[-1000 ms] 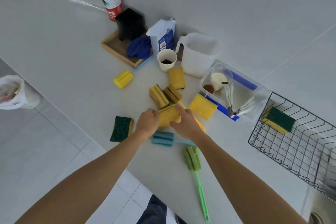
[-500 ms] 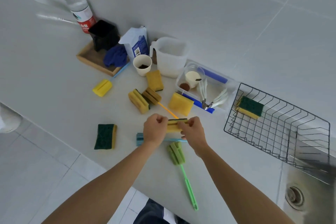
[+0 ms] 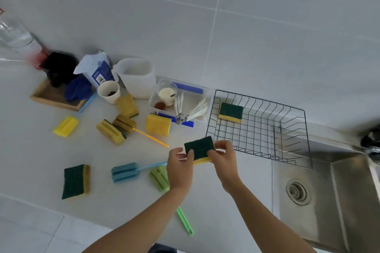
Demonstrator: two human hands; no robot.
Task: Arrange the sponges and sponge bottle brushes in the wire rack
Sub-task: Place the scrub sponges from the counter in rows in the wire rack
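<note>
Green-topped sponge [image 3: 199, 148] hung just before the wire rack [image 3: 259, 127]'s near edge, both hands' fingers [image 3: 190, 154] pinched on its ends.

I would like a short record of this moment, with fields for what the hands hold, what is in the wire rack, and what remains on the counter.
held item: green-and-yellow sponge, green side up, in front of the rack
left hand: grip on the sponge's left edge
right hand: grip on its right edge
wire rack: one scouring sponge in the far left corner
brushes on counter: blue bottle brush, green bottle brush, orange-handled brush
loose sponge nearest the counter edge: green-topped sponge
</note>
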